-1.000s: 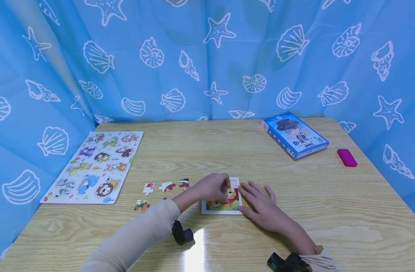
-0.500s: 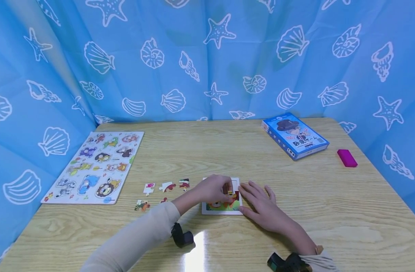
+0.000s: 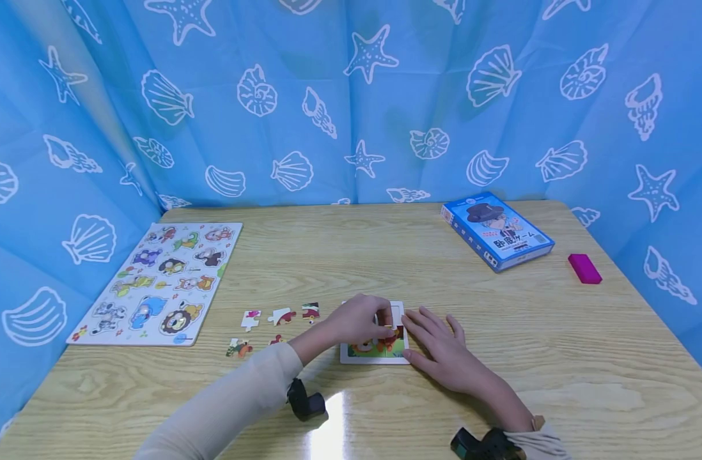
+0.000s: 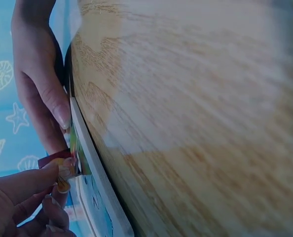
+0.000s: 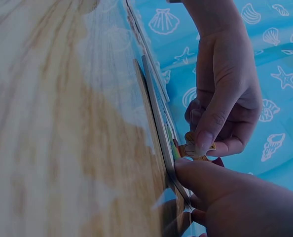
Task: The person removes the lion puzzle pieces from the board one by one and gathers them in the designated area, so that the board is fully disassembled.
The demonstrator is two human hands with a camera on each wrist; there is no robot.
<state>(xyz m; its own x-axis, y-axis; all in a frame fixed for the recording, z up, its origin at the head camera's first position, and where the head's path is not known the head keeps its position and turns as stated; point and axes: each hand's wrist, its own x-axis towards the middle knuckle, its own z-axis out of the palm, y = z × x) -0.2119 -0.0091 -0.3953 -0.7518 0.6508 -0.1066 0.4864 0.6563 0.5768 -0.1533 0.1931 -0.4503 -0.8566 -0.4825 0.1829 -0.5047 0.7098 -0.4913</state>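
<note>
My left hand (image 3: 359,319) pinches a jigsaw piece (image 5: 190,149) with yellow and red on it, between thumb and fingers. The piece stands tilted close over a small white-framed puzzle tray (image 3: 380,360). Inside the tray, joined pieces (image 3: 369,348) show a colourful picture along the near side, partly hidden under the left hand. My right hand (image 3: 443,351) lies with its fingers extended at the tray's right edge, thumb near the lower right corner. In the left wrist view the held piece (image 4: 62,183) appears at the tray's surface, beside the right hand's fingers.
Several loose jigsaw pieces (image 3: 282,316) lie on the wooden table left of the tray. Further left is a white animal puzzle board (image 3: 161,281). A blue game box (image 3: 497,231) and a magenta block (image 3: 585,268) lie at the back right. A patterned curtain (image 3: 351,102) hangs behind.
The held piece has tipped from showing its yellow face to nearly edge-on in the head view. Both hands have stayed almost in place at the tray.
</note>
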